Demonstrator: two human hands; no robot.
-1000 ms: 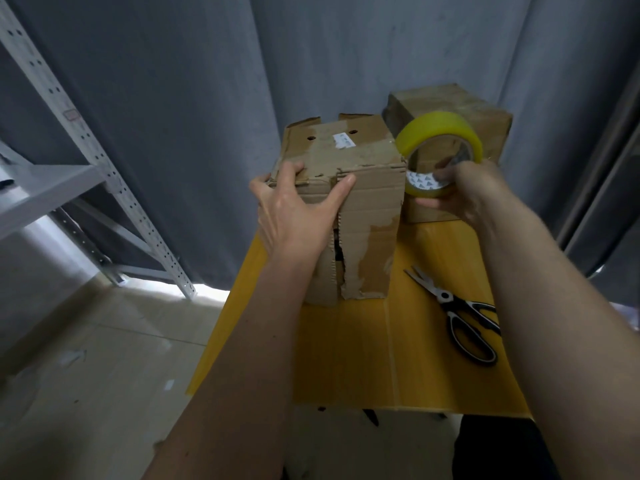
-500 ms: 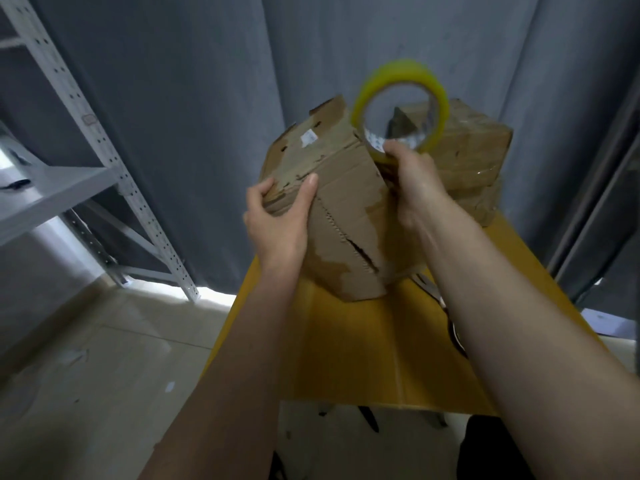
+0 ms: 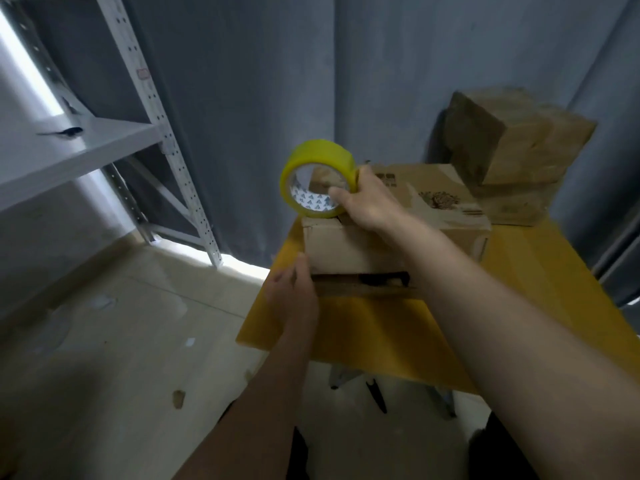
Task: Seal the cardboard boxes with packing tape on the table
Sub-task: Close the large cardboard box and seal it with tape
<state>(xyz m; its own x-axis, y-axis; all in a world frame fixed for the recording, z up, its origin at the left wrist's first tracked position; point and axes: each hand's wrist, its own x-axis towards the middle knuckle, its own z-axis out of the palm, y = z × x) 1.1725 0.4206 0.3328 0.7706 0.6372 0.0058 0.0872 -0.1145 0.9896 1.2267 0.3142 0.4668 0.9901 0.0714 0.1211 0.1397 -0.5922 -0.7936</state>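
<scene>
Right hand fingers pinch the yellow packing tape roll above the cardboard box, left hand fingers pressed together against its near-left corner.

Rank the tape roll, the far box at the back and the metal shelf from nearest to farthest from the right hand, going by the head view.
1. Tape roll: gripped by the right hand, just left of it.
2. Far box: back right of the table, behind the near box.
3. Metal shelf: off the table, far left.
</scene>
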